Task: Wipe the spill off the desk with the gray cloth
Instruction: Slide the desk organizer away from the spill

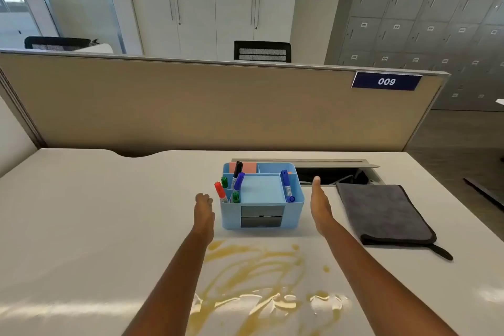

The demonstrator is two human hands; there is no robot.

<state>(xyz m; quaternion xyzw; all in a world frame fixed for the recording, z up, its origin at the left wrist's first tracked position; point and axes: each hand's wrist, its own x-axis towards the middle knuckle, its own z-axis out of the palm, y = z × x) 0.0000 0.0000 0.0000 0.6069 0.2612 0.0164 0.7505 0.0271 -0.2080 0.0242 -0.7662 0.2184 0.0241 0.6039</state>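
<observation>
1. White desk (109,226), smeared with a yellow spill (253,275) at the near middle.
2. Gray cloth (381,213), folded flat at far right, untouched.
3. Blue organizer (261,196) with markers, just beyond the spill.
4. Right hand (320,204) flat, fingers released, beside the organizer; left hand (204,210) loosely curled, empty.

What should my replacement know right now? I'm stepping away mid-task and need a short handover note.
Left hand: empty, fingers curled, left of the blue organizer.
Right hand: empty, open flat, right of the organizer.
Gray cloth: folded on the desk, right of the right hand, untouched.
Spill: yellowish smears in front of the organizer, between the forearms.
Done: nothing.
Left: pick up the cloth, wipe the spill.
</observation>
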